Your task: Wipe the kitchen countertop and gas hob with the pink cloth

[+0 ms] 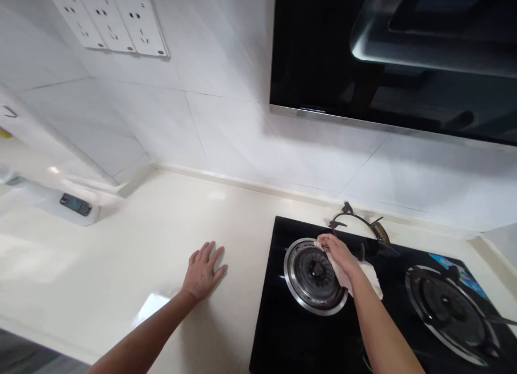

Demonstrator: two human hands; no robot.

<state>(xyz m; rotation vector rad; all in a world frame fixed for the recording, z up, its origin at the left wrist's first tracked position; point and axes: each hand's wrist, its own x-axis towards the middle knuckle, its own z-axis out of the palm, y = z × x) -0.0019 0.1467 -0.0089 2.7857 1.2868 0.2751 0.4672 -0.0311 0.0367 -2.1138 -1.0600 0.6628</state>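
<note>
Cloth (372, 280) held over the left burner (316, 274), along its rim from about 1 to 4 o'clock; the right hand (338, 252) has its fingers curled onto the cloth's near-burner end, the remainder trailing beneath the wrist. From this burner: pan ring (381, 233) at 1 o'clock, overlapping the back edge of the hob (278, 339); right burner (446, 307) between 3 and 4. At 9 o'clock, the left hand (202, 272), fingers spread, grasping nothing, palm down on the counter (238, 218). Sockets (141, 27) at 10 to 11; hood (315, 67) toward 1.
</note>
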